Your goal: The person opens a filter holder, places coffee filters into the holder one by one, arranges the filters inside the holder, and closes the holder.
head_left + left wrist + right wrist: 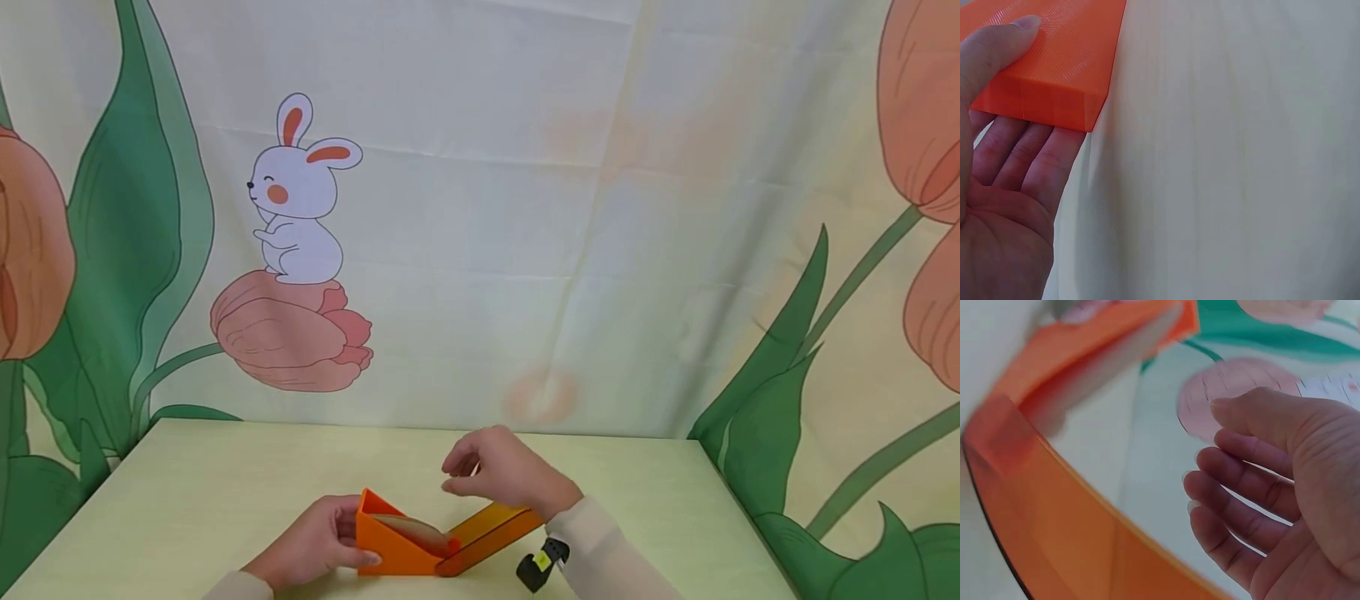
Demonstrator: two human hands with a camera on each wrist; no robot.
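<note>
An orange wedge-shaped case [390, 554] stands on the table, its amber lid [495, 536] swung out to the right on a hinge. Inside the case lies a flat pale piece [411, 528] whose kind I cannot tell. My left hand [318, 537] grips the case's left end. In the left wrist view, its thumb lies on one orange face [1072, 62] and the fingers reach round the other side. Above the lid hovers my right hand [506, 471], fingers loosely bent. The right wrist view shows nothing held by this hand [1260, 481].
The pale yellow tabletop [637, 492] stretches around the case. Behind it hangs a cloth backdrop [480, 250] printed with a rabbit and tulips. A small black device [536, 571] sits at the right wrist.
</note>
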